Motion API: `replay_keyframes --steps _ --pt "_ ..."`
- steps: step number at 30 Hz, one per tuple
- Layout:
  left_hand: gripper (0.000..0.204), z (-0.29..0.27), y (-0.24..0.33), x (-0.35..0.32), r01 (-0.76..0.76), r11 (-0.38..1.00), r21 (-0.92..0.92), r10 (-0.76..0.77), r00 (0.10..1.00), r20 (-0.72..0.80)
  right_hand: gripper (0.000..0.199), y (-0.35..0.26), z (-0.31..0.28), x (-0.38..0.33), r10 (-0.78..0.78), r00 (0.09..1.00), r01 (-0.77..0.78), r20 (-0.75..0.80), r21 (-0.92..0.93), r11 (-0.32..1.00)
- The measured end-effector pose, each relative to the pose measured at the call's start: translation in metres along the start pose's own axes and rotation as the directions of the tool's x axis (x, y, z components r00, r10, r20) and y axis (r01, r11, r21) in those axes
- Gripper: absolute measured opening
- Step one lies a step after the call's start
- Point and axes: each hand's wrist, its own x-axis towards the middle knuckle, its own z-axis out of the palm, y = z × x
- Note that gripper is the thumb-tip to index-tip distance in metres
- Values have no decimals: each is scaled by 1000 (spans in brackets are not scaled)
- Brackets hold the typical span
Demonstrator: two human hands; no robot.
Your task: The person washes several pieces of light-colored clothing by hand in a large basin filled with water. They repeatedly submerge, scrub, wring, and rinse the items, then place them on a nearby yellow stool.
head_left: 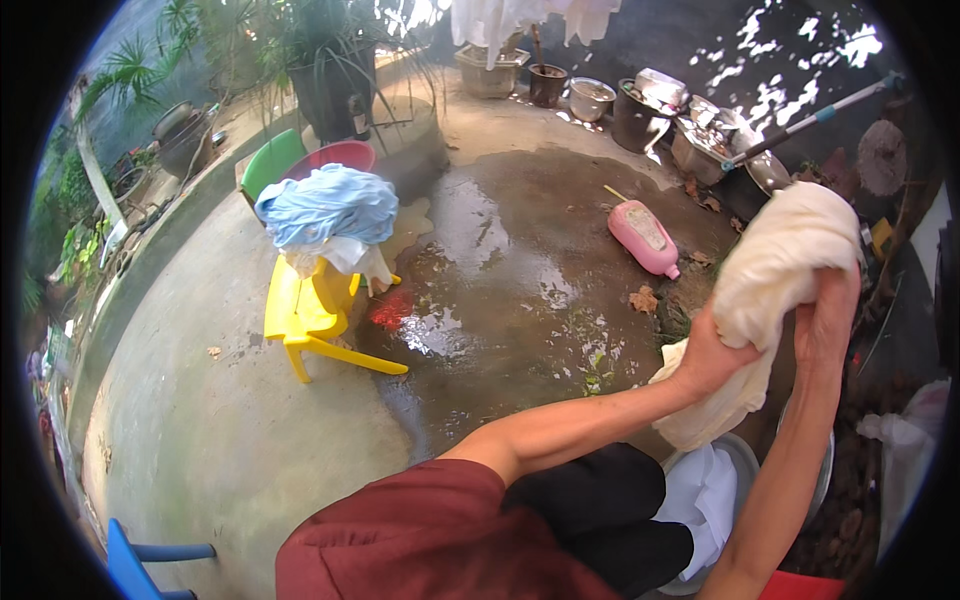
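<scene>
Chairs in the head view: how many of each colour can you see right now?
Yellow chair, holding a pile of blue laundry: 1
Green chair: 1
Red chair: 1
Blue chair, only partly in view at the lower left edge: 1
Total: 4
</scene>
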Motion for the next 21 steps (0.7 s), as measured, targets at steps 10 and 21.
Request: replay_keyframes --steps 10,21 --pt "34 -130 89 60 84 955 -285 -144 970 -196 15 -44 31 -95 -148 950 43 273 355 934" --pt "36 -254 224 175 -16 999 51 23 988 -155 13 -86 55 -122 -705 531 472 470 527 707"
